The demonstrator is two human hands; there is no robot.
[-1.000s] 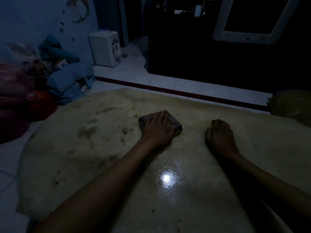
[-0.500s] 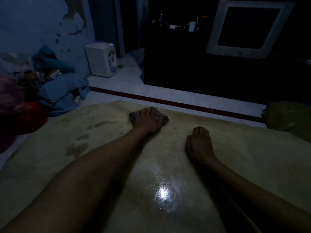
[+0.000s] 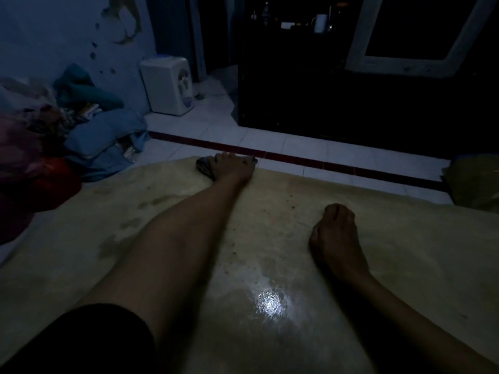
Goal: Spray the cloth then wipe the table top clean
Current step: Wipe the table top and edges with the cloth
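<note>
A cream table top (image 3: pixel 405 238) fills the lower view, wet and shiny in the middle, with dark specks and damp stains on its left. My left hand (image 3: pixel 232 167) lies flat with straight fingers on a dark grey cloth (image 3: pixel 204 166) at the table's far edge; only the cloth's left part shows from under the hand. My right hand (image 3: pixel 336 233) rests on the table to the right, fingers curled under, holding nothing. No spray bottle is in view.
Beyond the far edge lies a white tiled floor with a dark red stripe (image 3: pixel 337 161). A heap of clothes (image 3: pixel 81 136) sits at the left, a white appliance (image 3: pixel 168 86) by the wall, a dark cabinet (image 3: pixel 351 98) behind, a yellowish bag (image 3: pixel 475 182) at the right.
My left hand has pushed the cloth away from me, from the table's middle to its far edge. My right hand has stayed in place on the table.
</note>
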